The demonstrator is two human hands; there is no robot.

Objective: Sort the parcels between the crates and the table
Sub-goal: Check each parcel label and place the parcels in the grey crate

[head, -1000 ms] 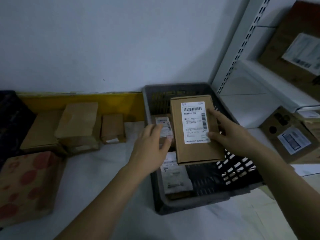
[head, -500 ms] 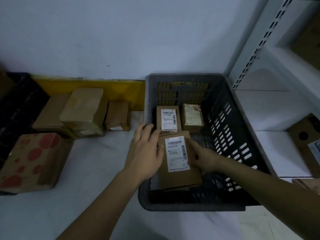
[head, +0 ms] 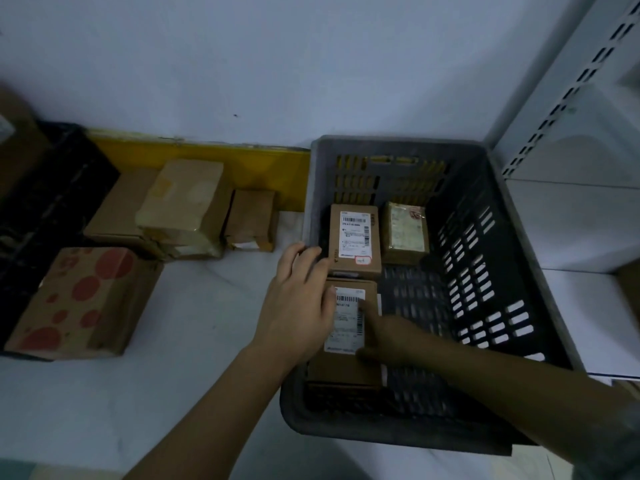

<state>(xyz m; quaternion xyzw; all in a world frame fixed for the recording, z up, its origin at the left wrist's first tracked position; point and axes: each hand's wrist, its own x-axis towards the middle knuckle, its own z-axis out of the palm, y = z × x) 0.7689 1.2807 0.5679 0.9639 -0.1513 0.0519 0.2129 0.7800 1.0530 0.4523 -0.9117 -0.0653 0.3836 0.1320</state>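
The labelled parcel (head: pixel 346 327) lay flat in the grey crate (head: pixel 519 341), long axis running front to back; the left hand (head: pixel 298 306) and right hand (head: pixel 388 336) rested on it, fingers relaxed, unclamped.

Both forearms are bare, with no sleeve, watch or glove showing on either hand (head: pixel 298 306).

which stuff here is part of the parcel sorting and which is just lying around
Part of the job: grey crate; labelled parcel under both hands; second labelled parcel; taped parcel; red-spotted box and brown boxes on the table.

Lying about: yellow board; white shelving; black crate, role unclear.
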